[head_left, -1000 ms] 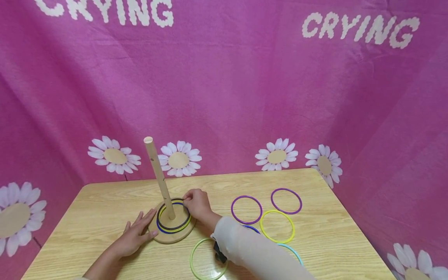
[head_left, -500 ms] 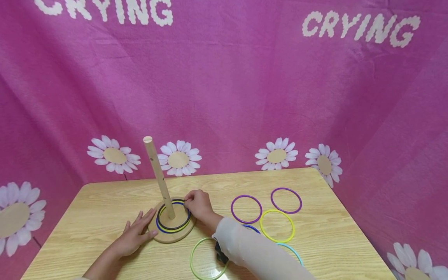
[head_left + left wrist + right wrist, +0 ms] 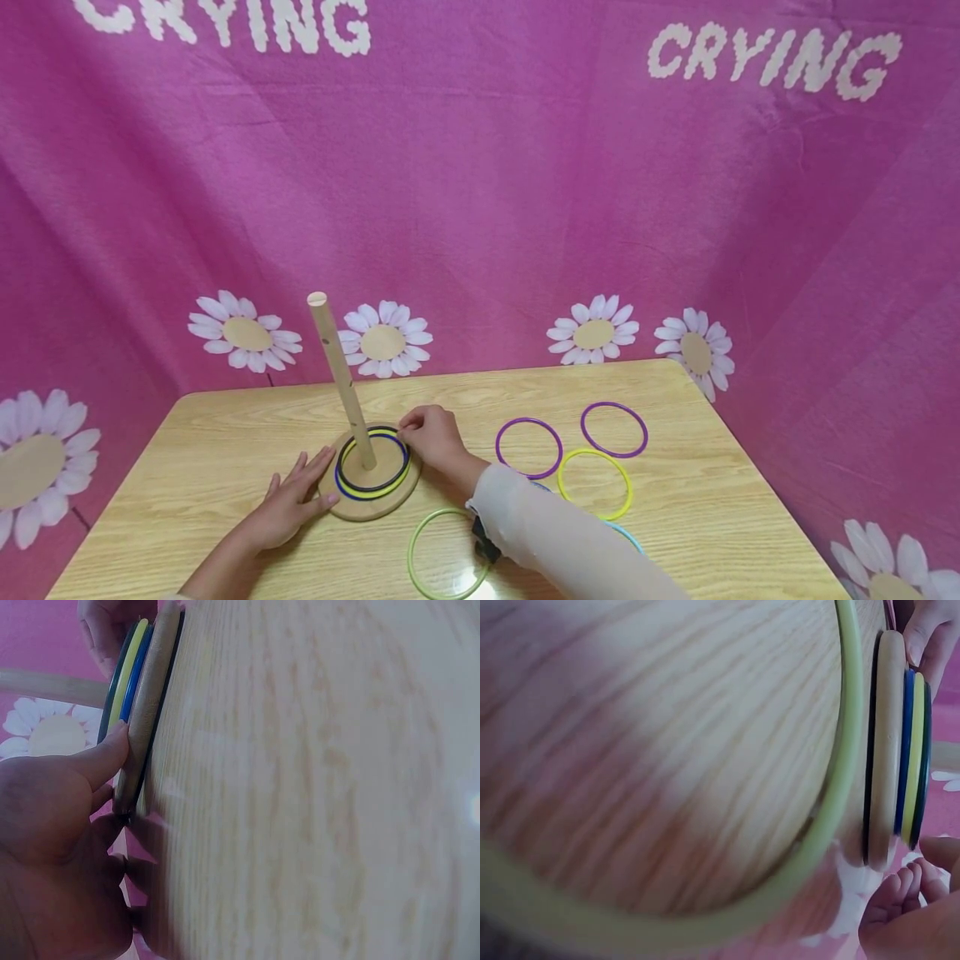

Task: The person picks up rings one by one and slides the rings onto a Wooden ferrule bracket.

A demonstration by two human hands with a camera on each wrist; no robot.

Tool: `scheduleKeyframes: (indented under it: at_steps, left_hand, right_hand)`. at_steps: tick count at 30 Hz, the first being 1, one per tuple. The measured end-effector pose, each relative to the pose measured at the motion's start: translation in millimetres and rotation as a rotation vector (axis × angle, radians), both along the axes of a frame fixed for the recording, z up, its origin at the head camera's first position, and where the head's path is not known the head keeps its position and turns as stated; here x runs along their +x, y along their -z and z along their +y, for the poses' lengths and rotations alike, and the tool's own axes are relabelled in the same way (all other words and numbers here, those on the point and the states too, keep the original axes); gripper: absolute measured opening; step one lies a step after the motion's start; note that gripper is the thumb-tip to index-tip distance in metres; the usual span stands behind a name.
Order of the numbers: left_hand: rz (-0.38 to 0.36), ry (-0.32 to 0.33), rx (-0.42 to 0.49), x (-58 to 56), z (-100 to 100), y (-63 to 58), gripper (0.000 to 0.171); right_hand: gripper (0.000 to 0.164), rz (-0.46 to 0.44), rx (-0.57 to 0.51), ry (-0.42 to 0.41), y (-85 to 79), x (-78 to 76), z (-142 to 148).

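Note:
A wooden stand with a round base [image 3: 375, 510] and an upright peg [image 3: 341, 379] stands at the left of the table. Around the peg lie a blue ring [image 3: 904, 750], a yellow ring [image 3: 913, 757] above it and a black ring [image 3: 926, 750] on top. My right hand [image 3: 435, 435] has thumb and fingertips at the black ring's far right edge, pinching it. On the other side my left hand [image 3: 291, 507] rests with spread fingers against the base's edge; in the left wrist view its thumb [image 3: 109, 757] lies along the base.
On the table lie a light green ring [image 3: 415, 575], a yellow ring [image 3: 630, 492] and two purple rings [image 3: 560, 450]. A light blue ring [image 3: 626, 533] and another blue ring are partly hidden by the right sleeve [image 3: 555, 533]. A pink curtain [image 3: 480, 208] hangs behind.
My right hand has shifted slightly right, and the black ring has moved a little the same way. The left hand and the stand stay where they were.

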State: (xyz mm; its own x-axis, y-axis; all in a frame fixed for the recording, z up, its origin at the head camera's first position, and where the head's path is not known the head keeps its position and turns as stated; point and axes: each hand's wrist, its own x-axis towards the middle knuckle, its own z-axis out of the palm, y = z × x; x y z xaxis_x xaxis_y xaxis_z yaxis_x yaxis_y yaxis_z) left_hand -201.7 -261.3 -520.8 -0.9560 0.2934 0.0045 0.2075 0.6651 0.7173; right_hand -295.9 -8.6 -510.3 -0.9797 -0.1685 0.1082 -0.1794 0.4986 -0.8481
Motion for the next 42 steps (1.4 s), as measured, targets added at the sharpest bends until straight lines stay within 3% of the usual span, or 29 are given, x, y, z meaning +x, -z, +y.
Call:
scheduleKeyframes:
  at_steps: [18, 35, 42]
  left_hand:
    - [-0.033, -0.012, 0.030, -0.6, -0.6, 1.0, 0.078]
    - [-0.007, -0.009, 0.017, -1.0, -0.4, 1.3, 0.077]
    - [-0.008, -0.008, 0.021, -1.1, 0.2, 1.6, 0.078]
  right_hand:
    - [0.009, -0.019, -0.042, -0.138, -1.5, 7.8, 33.7]
    - [0.017, -0.077, -0.031, -0.337, 1.8, 42.9, 75.9]
    - [0.018, -0.104, -0.071, -0.382, 3.8, 55.9, 82.7]
